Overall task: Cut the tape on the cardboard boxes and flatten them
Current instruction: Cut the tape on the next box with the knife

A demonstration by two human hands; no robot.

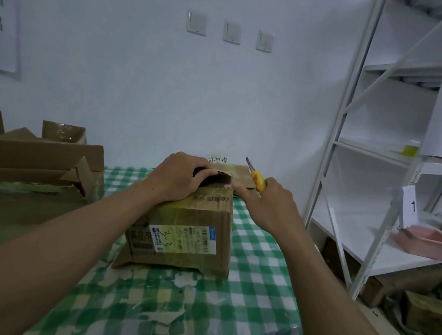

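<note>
Head view: you're lining up to cut the tape point(206, 193), cardboard box point(188, 235) sitting on the table point(258, 266).
Your left hand point(177, 179) is gripping its far flap point(222, 179), your right hand point(270, 202) is holding the knife point(257, 178) blade-up alongside; blade probably needs lowering onto tape.

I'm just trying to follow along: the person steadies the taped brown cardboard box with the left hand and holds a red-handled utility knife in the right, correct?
Not quite. The head view shows a yellow-handled utility knife, not red, in the right hand; the left hand does steady the taped brown cardboard box.
</note>
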